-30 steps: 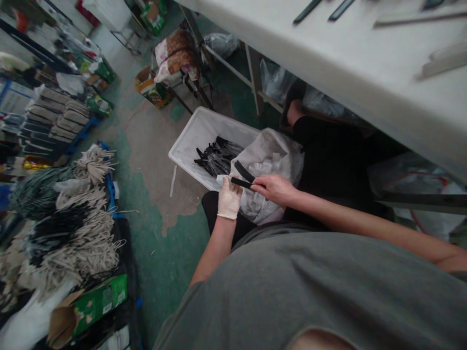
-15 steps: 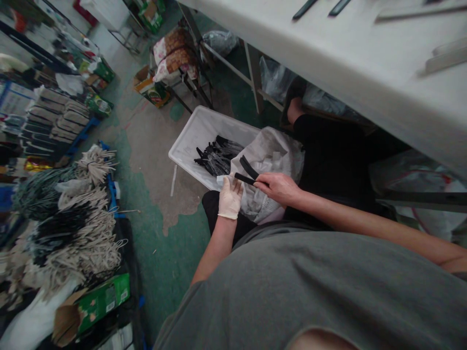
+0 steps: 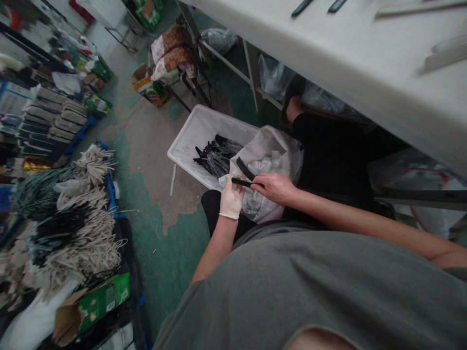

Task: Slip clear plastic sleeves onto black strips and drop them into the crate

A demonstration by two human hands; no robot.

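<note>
1. Black strips (image 3: 245,168), 2 visible: just beside the white tub (image 3: 226,122), wearer's side; probably light, bendable, tough; best held near an end.
2. Right hand (image 3: 276,188): fingers closed on both.
3. Left hand (image 3: 231,197), gloved: fingers partly curled at 1 tip; cannot tell if gripping.

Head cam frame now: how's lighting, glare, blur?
Head view: dim light, no strong glare on the white table; head view: black trousers sink into shadow with little detail; head view: pale strips near the right edge look smeared; head view: black strips in the right hand keep a readable outline, though fine detail is soft.
</note>
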